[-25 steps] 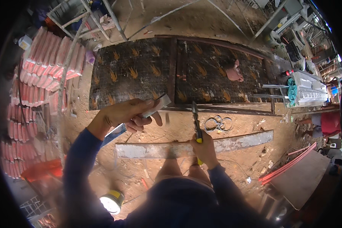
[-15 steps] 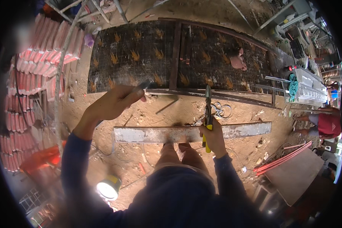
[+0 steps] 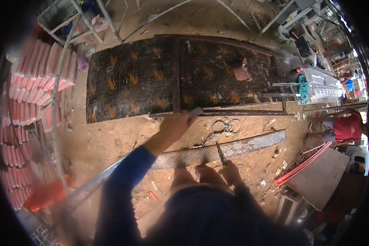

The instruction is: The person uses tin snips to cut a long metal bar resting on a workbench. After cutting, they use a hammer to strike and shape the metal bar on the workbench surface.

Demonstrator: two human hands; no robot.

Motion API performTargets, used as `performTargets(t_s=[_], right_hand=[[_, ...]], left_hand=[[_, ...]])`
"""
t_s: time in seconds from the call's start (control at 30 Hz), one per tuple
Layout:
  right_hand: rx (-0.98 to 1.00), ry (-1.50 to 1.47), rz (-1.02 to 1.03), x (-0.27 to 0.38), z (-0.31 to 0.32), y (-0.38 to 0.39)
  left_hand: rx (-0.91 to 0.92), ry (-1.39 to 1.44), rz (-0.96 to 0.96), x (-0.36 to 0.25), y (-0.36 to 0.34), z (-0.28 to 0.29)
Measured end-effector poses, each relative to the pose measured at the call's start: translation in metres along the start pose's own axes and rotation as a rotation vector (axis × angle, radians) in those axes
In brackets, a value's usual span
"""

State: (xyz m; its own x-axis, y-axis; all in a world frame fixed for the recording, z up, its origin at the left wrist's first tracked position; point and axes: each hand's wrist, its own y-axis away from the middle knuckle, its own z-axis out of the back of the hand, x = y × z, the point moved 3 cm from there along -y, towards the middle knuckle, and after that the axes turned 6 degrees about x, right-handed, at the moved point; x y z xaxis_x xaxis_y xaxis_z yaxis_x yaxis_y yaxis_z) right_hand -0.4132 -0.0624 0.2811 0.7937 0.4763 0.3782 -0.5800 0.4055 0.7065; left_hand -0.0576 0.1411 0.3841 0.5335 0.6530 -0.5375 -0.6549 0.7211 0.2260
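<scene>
My left hand [image 3: 171, 130] is closed around a long, thin metal channel [image 3: 99, 177]. One end of it pokes out past my fingers, over the near edge of the dark panel [image 3: 131, 78]; the rest runs under my forearm toward the lower left. Lower and to the right, my right hand [image 3: 232, 174] grips tin snips [image 3: 221, 154] by their yellow and black handles, blades pointing forward. Whether the blades are parted is hard to make out. Beneath both hands lies a worn, pale plank [image 3: 258, 142], just ahead of my legs.
A coiled cable [image 3: 226, 126] rests on the dirt floor beyond the plank. Stacked red-and-white bags [image 3: 41, 65] stand at left, near a pole [image 3: 58, 94]. On the right are red rods [image 3: 303, 164], a flat board [image 3: 320, 178] and a person in red [image 3: 348, 127].
My left hand has swung right, bringing the metal channel across with it. The snips in my right hand have come down nearer my body. The view has shifted slightly.
</scene>
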Motion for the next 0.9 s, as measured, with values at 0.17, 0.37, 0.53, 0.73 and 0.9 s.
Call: performTargets(t_s=[0.17,0.37,0.53,0.73,0.9], right_hand=[[-0.053,0.157,-0.046,-0.152,-0.031,-0.016],[-0.067,-1.041,-0.288,-0.303,-0.077,-0.027],[-0.044,-0.224,-0.331,-0.463,-0.031,-0.027],[-0.009,-0.058,-0.201,-0.478,0.001,-0.064],[-0.014,-0.136,-0.282,-0.529,0.104,-0.070]], left_hand=[[-0.030,-0.079,-0.470,-0.111,-0.094,-0.069],[0.197,-0.213,-0.723,-0.206,-0.144,-0.155],[-0.085,-0.243,-0.943,-0.270,-0.222,-0.218],[0.030,-0.352,-0.746,-0.251,-0.320,-0.251],[-0.162,-0.472,-0.459,-0.274,-0.406,-0.244]])
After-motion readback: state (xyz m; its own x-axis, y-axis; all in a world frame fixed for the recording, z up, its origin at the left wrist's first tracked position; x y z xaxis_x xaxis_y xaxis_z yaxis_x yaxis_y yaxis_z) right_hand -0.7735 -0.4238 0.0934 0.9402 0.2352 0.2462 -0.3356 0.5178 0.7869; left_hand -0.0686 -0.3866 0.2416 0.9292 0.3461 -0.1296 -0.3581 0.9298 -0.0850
